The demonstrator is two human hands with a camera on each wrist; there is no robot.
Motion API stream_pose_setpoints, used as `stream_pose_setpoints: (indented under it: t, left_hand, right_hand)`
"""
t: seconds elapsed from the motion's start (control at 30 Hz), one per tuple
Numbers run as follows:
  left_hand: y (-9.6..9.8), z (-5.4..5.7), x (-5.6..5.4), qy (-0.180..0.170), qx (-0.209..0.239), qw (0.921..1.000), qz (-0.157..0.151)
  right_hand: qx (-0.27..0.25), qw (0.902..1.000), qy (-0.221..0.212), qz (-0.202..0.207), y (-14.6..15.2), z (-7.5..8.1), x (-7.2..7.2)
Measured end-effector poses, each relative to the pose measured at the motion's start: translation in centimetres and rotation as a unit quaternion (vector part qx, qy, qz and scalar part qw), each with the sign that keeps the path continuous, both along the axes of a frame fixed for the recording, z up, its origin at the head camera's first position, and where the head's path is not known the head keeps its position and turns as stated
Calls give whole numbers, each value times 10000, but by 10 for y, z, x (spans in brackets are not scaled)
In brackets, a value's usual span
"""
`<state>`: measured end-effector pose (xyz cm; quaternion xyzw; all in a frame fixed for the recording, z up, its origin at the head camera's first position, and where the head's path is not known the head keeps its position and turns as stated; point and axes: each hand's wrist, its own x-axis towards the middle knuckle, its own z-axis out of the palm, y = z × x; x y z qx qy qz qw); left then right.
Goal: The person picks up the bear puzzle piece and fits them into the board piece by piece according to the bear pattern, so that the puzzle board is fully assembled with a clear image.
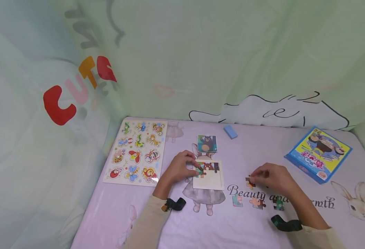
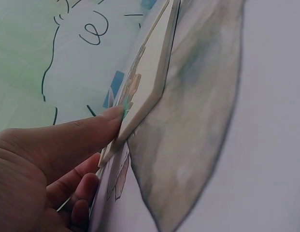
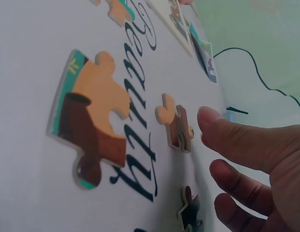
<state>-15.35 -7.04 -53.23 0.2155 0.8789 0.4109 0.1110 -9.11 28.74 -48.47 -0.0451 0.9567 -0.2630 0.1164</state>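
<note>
My left hand grips the left edge of a shallow puzzle board, thumb on top over the pieces. In the left wrist view the other fingers curl by the edge of that board. Fitted pieces showing a brown bear line its upper part. My right hand hovers at a brown puzzle piece lying on the table. Its thumb tip is right beside that piece, with the fingers apart and nothing between them. Close by lies a larger-looking brown and orange piece.
More loose pieces lie nearer me, a teal one and a green one among them. Beyond the board are a bear picture card and a blue block. An insect board is left, a blue-yellow box right.
</note>
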Motion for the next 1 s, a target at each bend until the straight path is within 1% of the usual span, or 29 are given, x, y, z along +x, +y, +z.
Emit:
stream_pose_setpoints:
  t: [0.23, 0.47, 0.6, 0.77, 1.0]
  left_hand:
    - [1, 0, 0, -79, 8, 10000, 25]
    - [1, 0, 0, 15, -96, 10000, 18]
    - [0, -1, 0, 24, -96, 10000, -11]
    - [0, -3, 0, 51, -123, 9999, 5]
    - [1, 0, 0, 13, -83, 10000, 48]
  right_hand:
    - [130, 9999, -80, -68, 2, -5, 2]
    - [108, 9998, -185, -25, 4, -8, 2]
    - [109, 9996, -260, -70, 3, -10, 2]
    - [102, 9995, -274, -105, 1, -9, 2]
    - [67, 9996, -266, -48, 0, -7, 2]
